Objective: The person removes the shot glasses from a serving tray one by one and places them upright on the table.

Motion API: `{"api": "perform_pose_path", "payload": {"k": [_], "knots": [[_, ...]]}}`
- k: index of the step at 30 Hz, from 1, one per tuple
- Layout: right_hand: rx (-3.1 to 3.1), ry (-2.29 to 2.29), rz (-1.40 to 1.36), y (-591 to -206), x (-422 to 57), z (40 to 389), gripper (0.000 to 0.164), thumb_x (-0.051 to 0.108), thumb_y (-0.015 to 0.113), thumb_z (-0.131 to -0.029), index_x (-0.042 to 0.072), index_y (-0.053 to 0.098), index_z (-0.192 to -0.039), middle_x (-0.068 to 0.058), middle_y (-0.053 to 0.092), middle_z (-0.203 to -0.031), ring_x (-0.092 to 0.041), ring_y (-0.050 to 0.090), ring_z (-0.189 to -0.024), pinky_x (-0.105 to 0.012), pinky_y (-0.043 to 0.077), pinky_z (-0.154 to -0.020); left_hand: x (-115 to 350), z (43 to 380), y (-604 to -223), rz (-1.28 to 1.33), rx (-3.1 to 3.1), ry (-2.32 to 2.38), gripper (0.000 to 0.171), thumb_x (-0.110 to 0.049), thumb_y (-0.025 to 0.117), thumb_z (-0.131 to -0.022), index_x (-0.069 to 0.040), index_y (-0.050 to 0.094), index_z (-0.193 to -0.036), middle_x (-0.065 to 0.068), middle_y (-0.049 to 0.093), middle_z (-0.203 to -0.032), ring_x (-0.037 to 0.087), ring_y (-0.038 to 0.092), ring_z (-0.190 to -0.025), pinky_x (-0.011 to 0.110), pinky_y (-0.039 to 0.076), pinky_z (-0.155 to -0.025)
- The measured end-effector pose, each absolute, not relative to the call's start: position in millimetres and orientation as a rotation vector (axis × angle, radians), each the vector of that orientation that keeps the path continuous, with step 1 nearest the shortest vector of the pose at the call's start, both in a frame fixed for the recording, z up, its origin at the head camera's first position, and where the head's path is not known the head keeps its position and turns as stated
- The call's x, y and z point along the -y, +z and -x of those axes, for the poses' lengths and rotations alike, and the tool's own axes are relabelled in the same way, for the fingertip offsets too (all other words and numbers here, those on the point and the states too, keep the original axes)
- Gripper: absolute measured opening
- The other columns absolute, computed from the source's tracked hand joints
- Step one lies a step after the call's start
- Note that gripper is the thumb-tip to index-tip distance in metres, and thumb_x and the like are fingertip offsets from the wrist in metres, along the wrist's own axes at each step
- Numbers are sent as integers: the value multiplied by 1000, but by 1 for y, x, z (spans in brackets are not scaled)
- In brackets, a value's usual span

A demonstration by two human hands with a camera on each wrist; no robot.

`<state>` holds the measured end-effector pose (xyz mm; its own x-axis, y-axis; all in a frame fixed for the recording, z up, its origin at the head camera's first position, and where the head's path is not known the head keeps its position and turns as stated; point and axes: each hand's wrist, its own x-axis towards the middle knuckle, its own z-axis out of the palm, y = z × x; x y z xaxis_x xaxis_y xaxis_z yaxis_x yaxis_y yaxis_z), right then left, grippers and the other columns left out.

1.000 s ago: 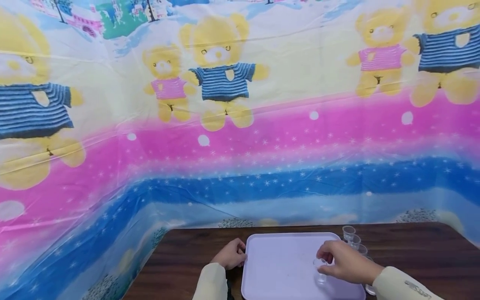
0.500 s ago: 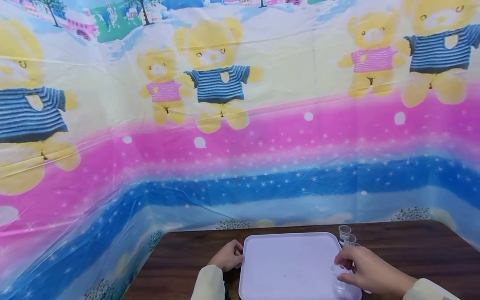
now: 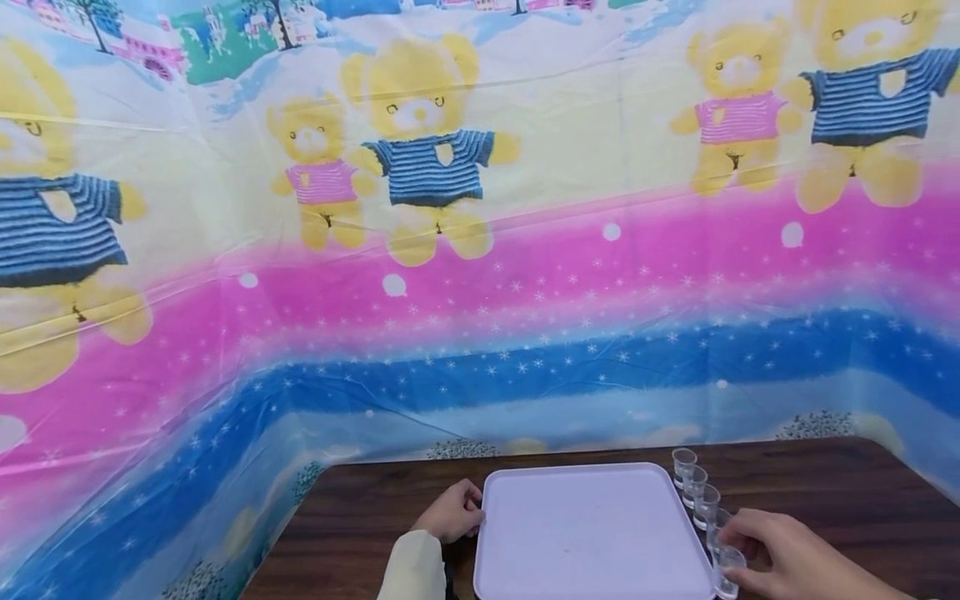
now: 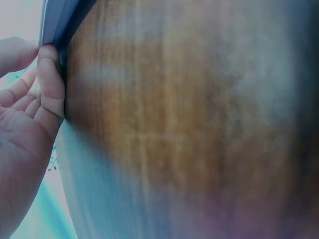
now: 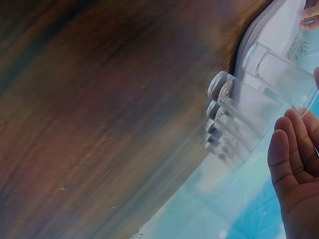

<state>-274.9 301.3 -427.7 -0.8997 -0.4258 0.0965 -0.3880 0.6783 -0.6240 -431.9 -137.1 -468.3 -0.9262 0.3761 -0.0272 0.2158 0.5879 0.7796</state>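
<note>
In the head view my left hand (image 3: 453, 512) is at the left edge of a pale lilac tray (image 3: 577, 533); the left wrist view has its thumb and forefinger pinching the tray's rim (image 4: 50, 22). My right hand (image 3: 783, 546) holds a small clear shot glass (image 3: 729, 571) by its upper part, just beyond the tray's right edge. In the right wrist view that glass (image 5: 281, 74) is nearer than the others, its base overlapping the tray edge. Several matching shot glasses (image 3: 706, 507) stand upright in a line along the tray's right side.
Both hands work over a dark brown wooden table (image 3: 352, 517) with rounded far corners. Behind it hangs a cloth (image 3: 540, 242) printed with bears, snowflakes and pink and blue bands.
My right hand has carried the shot glass rightward from over the tray to the near end of the glass line. My left hand stays at the tray's edge. The head view has shifted slightly.
</note>
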Motion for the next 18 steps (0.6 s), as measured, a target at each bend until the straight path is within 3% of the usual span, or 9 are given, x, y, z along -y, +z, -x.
{"api": "perform_pose_path", "payload": {"k": [18], "knots": [[-2841, -1039, 675, -450, -316, 265, 24, 25, 66, -88, 6, 63, -103, 11, 49, -80, -3, 44, -65, -25, 40, -53, 141, 432, -471, -483, -2642, 1239, 18, 0, 60, -86, 0, 50, -100, 7, 56, -68, 17, 54, -56, 31, 45, -54]]}}
